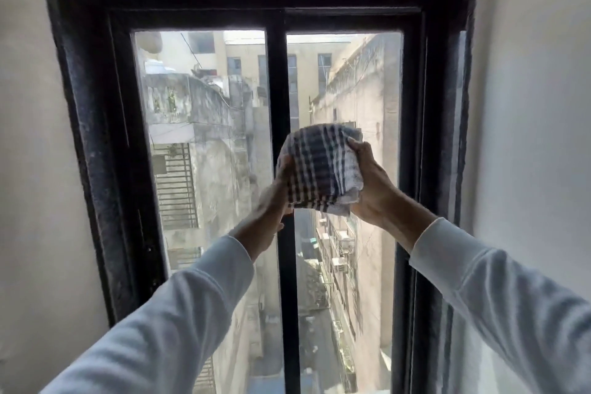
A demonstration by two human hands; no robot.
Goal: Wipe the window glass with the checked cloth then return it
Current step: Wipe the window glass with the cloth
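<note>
Head view shows a folded checked cloth (321, 169), blue-and-white, held up just right of the frame's centre in front of the window glass (361, 80); whether it touches the pane cannot be told. Both hands grip it: the left hand (276, 189) clasps its left edge, partly hidden behind the fabric, and the right hand (371, 182) closes on its right side, fingers curled over the top corner. Pale sleeves (166, 323) reach up from the lower corners. A black mullion (278, 83) divides the window, set in a dark frame (96, 150).
</note>
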